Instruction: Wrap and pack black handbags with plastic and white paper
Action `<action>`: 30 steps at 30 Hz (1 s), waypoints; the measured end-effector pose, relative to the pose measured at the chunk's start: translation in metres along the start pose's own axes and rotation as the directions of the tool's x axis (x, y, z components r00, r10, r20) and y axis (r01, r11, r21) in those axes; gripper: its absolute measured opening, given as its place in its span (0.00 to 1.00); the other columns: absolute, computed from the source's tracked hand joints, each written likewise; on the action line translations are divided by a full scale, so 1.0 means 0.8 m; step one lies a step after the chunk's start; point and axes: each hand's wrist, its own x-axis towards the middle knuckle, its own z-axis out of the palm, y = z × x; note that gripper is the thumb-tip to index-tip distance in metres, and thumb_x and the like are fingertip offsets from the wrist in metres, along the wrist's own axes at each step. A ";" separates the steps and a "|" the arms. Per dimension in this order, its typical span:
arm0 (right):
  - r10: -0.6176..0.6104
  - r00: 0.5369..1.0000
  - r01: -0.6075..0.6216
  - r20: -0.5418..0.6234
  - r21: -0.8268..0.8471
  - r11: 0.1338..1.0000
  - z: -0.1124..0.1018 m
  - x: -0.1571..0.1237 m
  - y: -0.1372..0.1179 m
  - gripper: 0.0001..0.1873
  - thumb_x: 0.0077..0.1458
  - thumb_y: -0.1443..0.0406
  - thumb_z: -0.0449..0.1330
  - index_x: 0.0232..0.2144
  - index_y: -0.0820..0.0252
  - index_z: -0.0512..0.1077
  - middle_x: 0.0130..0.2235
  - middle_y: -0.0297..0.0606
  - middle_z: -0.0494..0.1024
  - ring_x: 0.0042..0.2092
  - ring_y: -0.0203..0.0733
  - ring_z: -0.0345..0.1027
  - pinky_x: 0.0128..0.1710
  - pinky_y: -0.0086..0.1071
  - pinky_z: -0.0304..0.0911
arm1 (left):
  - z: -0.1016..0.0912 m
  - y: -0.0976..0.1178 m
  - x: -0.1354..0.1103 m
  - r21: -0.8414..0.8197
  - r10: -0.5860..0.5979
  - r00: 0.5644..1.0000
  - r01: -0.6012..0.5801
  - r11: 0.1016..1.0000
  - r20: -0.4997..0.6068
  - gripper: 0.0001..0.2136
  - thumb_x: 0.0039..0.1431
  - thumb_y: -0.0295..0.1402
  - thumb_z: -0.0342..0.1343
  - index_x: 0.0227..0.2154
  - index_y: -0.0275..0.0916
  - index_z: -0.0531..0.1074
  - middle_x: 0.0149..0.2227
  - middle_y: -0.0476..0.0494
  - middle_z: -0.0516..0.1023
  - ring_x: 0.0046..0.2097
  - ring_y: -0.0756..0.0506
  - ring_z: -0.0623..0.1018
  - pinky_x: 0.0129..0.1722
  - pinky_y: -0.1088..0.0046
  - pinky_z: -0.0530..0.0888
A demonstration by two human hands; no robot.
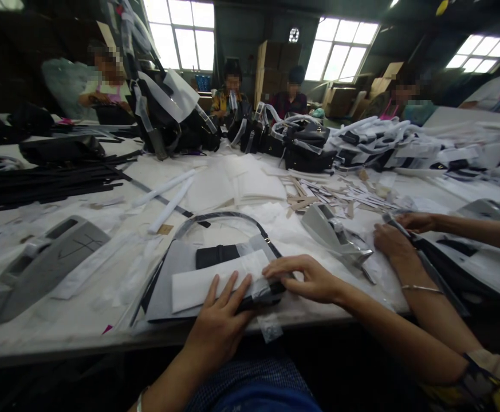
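A black handbag (158,302) lies flat at the table's front edge, its film-wrapped handle (219,216) arching away from me. Grey sheet covers its face, and a white foam sheet (189,290) rests on top over a black strap piece (215,256). My left hand (221,323) presses on the foam with fingers spread. At the foam's right end my right hand (307,278) has its fingers bent down on the edge, thumb over the black side of the bag. Clear tape (262,290) runs between the hands; what the right fingertips pinch is partly hidden.
Grey tape dispensers stand left (60,263) and right (333,232). A co-worker's hands (393,237) handle another bag at right. Foam sheets (258,183), cardboard strips (339,191), black straps (39,180) and wrapped bags (310,143) lie beyond. Several people sit opposite.
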 end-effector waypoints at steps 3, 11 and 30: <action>-0.038 0.996 0.016 -0.086 -0.246 0.969 0.000 0.055 0.006 0.17 0.63 0.70 0.53 0.50 0.57 0.75 0.51 0.41 0.79 0.53 0.41 0.72 0.58 0.37 0.64 | 0.004 -0.002 -0.002 -0.025 -0.004 1.000 0.004 1.000 -0.012 0.17 0.66 0.39 0.53 0.57 0.56 0.70 0.71 0.44 0.49 0.70 0.30 0.52 0.65 0.35 0.53; 0.184 0.972 -0.044 0.147 -0.655 0.755 0.039 0.108 0.064 0.20 0.69 0.62 0.49 0.57 0.65 0.69 0.54 0.51 0.76 0.59 0.49 0.67 0.65 0.52 0.49 | 0.003 -0.007 -0.001 0.024 0.049 0.998 -0.048 0.999 -0.044 0.18 0.67 0.40 0.51 0.59 0.54 0.68 0.72 0.51 0.48 0.70 0.34 0.52 0.69 0.42 0.45; -0.142 0.926 -0.017 -0.349 -0.414 0.910 0.046 -0.042 -0.010 0.20 0.66 0.65 0.55 0.59 0.52 0.68 0.54 0.43 0.76 0.57 0.45 0.69 0.59 0.42 0.65 | -0.013 -0.014 0.001 -0.014 0.119 0.990 -0.118 0.993 0.076 0.34 0.62 0.33 0.55 0.68 0.59 0.48 0.71 0.50 0.52 0.70 0.32 0.51 0.66 0.39 0.51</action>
